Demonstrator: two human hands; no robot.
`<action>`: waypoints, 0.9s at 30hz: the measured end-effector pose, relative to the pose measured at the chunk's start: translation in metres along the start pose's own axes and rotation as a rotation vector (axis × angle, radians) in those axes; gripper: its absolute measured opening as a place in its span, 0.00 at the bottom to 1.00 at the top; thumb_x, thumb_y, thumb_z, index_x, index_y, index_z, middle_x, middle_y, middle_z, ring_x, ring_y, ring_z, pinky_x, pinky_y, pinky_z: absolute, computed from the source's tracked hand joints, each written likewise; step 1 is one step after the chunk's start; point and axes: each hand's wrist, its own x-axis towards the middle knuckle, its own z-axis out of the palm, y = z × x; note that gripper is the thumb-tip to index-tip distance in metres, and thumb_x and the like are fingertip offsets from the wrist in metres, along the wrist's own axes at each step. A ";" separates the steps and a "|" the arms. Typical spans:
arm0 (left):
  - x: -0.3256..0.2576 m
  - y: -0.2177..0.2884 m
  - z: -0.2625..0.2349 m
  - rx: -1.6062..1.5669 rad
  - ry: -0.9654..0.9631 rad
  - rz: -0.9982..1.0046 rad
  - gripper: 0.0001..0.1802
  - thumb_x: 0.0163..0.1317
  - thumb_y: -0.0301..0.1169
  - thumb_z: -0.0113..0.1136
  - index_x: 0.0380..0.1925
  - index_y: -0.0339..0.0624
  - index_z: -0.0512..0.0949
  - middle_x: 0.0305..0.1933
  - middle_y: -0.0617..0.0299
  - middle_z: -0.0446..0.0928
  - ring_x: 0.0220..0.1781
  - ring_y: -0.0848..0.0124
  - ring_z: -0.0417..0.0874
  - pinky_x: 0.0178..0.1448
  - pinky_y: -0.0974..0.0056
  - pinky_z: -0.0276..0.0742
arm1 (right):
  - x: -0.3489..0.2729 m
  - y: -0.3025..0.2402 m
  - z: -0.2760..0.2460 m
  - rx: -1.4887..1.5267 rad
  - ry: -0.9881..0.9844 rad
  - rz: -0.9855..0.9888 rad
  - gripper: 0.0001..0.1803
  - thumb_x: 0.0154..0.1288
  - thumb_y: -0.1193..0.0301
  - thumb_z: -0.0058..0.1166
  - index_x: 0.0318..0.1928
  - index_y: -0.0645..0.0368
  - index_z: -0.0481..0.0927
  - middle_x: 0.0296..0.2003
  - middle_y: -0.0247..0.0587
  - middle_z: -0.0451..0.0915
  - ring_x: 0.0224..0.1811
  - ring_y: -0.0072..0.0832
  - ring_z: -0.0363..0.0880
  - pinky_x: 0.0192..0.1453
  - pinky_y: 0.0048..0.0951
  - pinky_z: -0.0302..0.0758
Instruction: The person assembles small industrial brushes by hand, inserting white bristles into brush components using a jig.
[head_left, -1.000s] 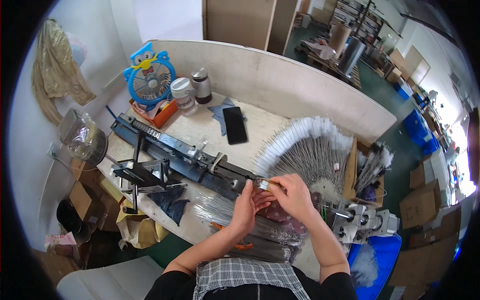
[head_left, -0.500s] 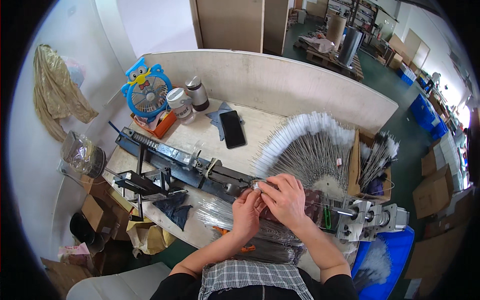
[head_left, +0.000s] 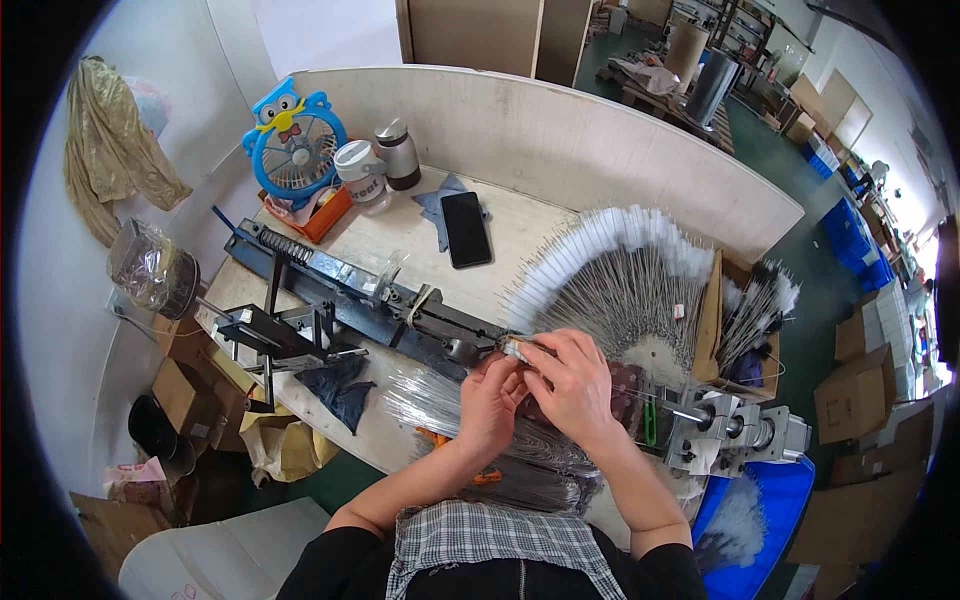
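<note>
Your right hand (head_left: 572, 380) has its thumb and forefinger pinched on a small pale piece (head_left: 514, 348), at the right end of the dark metal rail fixture (head_left: 345, 290). Your left hand (head_left: 489, 400) meets it from below with fingers curled in close; whether they grip the piece too, you hide from the camera, so I cannot tell. Bringing both sets of fingertips together probably steadies something so small; whether it touches the rail is unclear.

The white-tipped wire brushes (head_left: 620, 280) lie fanned beyond your right hand, tips outward, likely so that single stems pick out easily. Loose metal wires (head_left: 430, 400) lie in a bundle near your left hand, presumably for short reaches. More brushes stand in the cardboard box (head_left: 711, 315), which seems to keep them upright. Your smartphone (head_left: 466, 230) rests partly on a blue-grey cloth (head_left: 431, 203), perhaps for cushioning, its screen dark.

As for writing, the clear lidded cup (head_left: 362, 178) carries dark lettering around its side, and the small white tag (head_left: 679, 311) among the brushes has marks too small to read. The steel flask (head_left: 398, 153) shows no lettering I can make out.
</note>
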 end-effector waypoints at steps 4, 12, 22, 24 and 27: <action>-0.002 0.000 0.001 -0.065 0.008 -0.056 0.08 0.64 0.31 0.54 0.40 0.39 0.75 0.41 0.63 0.78 0.43 0.74 0.80 0.47 0.68 0.76 | 0.000 0.001 0.002 0.017 0.006 0.011 0.17 0.48 0.70 0.63 0.42 0.52 0.82 0.42 0.32 0.77 0.48 0.33 0.73 0.48 0.36 0.71; -0.005 0.000 0.009 -0.017 0.019 -0.017 0.05 0.63 0.27 0.54 0.37 0.39 0.74 0.39 0.62 0.78 0.42 0.74 0.80 0.49 0.67 0.76 | -0.009 -0.003 -0.005 -0.033 0.040 0.061 0.15 0.47 0.70 0.64 0.40 0.51 0.82 0.42 0.31 0.77 0.48 0.32 0.74 0.47 0.34 0.70; -0.002 -0.005 0.003 0.038 -0.005 0.012 0.08 0.62 0.23 0.54 0.41 0.36 0.74 0.43 0.61 0.77 0.43 0.73 0.79 0.49 0.68 0.77 | -0.003 -0.007 -0.004 -0.053 0.074 0.043 0.15 0.44 0.71 0.65 0.38 0.54 0.83 0.40 0.33 0.79 0.45 0.33 0.75 0.46 0.33 0.71; -0.002 -0.003 0.004 -0.049 0.037 0.002 0.04 0.63 0.28 0.54 0.35 0.40 0.74 0.39 0.62 0.78 0.41 0.74 0.80 0.48 0.68 0.76 | 0.001 -0.006 0.004 -0.062 0.092 0.048 0.16 0.45 0.70 0.65 0.39 0.53 0.83 0.40 0.31 0.78 0.45 0.31 0.75 0.45 0.33 0.71; -0.004 0.000 0.006 -0.092 -0.001 -0.021 0.06 0.64 0.30 0.53 0.35 0.40 0.74 0.39 0.61 0.78 0.41 0.74 0.80 0.47 0.69 0.76 | -0.004 -0.005 0.007 -0.084 0.123 0.057 0.16 0.46 0.70 0.64 0.40 0.52 0.82 0.39 0.29 0.78 0.44 0.28 0.75 0.45 0.33 0.70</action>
